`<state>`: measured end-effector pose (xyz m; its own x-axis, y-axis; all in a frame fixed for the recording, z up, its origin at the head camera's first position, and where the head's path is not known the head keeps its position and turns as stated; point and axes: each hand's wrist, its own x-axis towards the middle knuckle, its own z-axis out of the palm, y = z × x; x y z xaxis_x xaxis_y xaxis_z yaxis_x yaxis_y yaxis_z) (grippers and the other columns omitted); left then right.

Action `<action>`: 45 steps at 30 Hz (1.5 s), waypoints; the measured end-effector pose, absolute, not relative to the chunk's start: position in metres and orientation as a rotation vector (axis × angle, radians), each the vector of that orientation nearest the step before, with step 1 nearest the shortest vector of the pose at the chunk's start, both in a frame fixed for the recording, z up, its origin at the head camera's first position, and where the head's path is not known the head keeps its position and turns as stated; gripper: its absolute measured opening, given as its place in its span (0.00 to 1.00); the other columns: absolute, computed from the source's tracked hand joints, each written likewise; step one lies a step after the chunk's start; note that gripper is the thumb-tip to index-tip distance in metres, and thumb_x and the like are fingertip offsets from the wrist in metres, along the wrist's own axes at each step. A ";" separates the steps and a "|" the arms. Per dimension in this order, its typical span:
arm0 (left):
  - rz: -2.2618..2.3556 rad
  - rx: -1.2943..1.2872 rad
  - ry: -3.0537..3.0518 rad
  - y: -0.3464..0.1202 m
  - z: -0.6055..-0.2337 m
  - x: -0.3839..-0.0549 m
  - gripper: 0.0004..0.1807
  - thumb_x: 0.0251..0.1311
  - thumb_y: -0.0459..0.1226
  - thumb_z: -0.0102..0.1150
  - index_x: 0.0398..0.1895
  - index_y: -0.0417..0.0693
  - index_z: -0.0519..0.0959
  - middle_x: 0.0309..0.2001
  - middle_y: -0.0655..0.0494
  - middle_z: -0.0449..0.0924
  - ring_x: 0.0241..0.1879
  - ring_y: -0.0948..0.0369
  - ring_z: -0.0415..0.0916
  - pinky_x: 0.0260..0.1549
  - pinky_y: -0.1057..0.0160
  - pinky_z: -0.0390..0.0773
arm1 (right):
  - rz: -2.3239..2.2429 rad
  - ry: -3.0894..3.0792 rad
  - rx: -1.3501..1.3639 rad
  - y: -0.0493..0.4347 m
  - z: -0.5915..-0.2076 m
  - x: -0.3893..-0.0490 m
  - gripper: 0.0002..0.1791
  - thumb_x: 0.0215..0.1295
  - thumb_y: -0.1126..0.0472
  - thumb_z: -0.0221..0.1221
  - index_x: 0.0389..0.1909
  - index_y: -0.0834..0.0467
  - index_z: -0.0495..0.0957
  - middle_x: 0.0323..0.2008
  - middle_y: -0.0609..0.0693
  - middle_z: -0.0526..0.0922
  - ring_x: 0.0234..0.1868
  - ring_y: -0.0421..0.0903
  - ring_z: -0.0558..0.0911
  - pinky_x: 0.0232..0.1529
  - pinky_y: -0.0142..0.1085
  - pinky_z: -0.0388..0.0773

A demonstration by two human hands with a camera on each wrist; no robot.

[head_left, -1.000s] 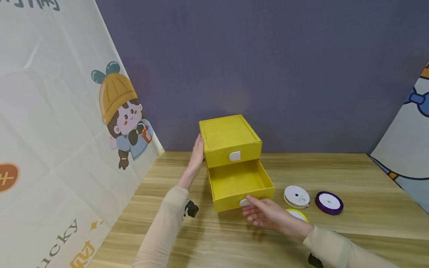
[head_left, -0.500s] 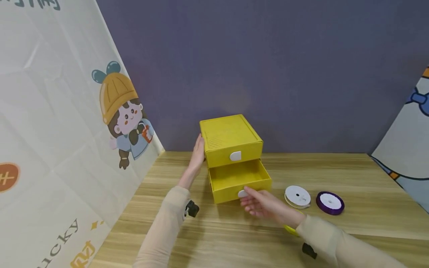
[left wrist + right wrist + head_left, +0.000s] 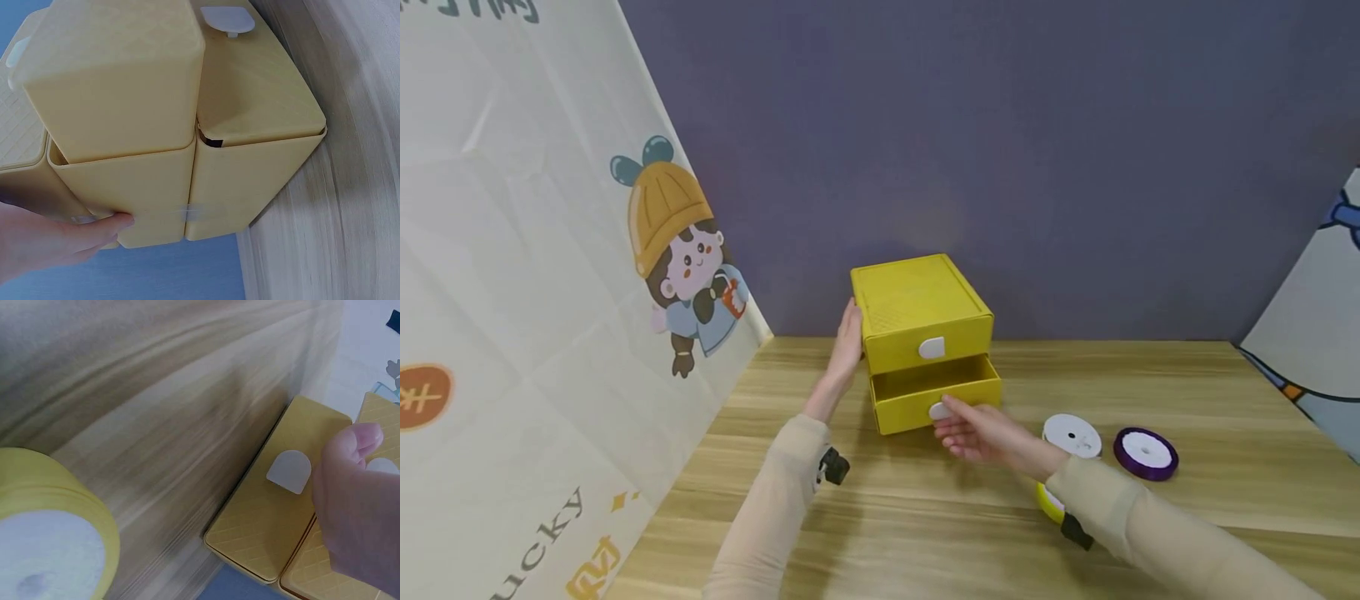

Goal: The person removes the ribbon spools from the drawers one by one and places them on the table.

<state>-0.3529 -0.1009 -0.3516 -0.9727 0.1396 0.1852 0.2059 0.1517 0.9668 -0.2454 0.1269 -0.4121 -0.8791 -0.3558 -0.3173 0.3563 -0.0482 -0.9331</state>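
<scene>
A yellow drawer unit [image 3: 921, 300] with white tab handles stands on the table. Its middle drawer [image 3: 895, 412] is partly pulled out, its inside bare where it shows. My right hand [image 3: 981, 429] pinches that drawer's white handle [image 3: 938, 411], thumb on top and fingers curled below. Against the unit's left side my left hand [image 3: 846, 346] lies with its fingers fairly straight; in the left wrist view the fingertips [image 3: 122, 222] touch the side wall. Beneath, the bottom drawer [image 3: 262, 87] is closed, hidden from the head view by the middle one.
Right of the unit lie a white ribbon spool [image 3: 1071, 433] and a purple ribbon spool [image 3: 1150, 454]. A yellow ribbon spool [image 3: 1049, 503] is partly covered by my right forearm. A dark wall [image 3: 1037, 167] rises behind the wooden table [image 3: 917, 517].
The middle drawer has slid inward, back into the unit, with my right hand moving along at its handle. More of the yellow spool is covered. My left hand has stayed on the unit's side.
</scene>
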 end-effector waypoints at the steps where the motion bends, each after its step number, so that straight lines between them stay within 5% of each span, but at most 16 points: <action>1: -1.982 -0.355 -2.347 -0.101 -0.352 -0.353 0.34 0.79 0.53 0.23 0.81 0.50 0.36 0.82 0.52 0.34 0.81 0.53 0.33 0.80 0.49 0.36 | -1.982 1.749 -0.002 0.126 -0.412 -0.247 0.31 0.74 0.41 0.51 0.53 0.67 0.76 0.32 0.44 0.85 0.30 0.34 0.81 0.35 0.24 0.82; 45: -1.928 -0.356 -2.358 -0.101 -0.355 -0.350 0.34 0.79 0.53 0.23 0.81 0.50 0.37 0.82 0.51 0.36 0.81 0.52 0.35 0.80 0.48 0.38 | -2.071 1.687 0.067 0.114 -0.412 -0.291 0.31 0.74 0.43 0.51 0.55 0.70 0.72 0.30 0.46 0.86 0.29 0.36 0.83 0.34 0.25 0.83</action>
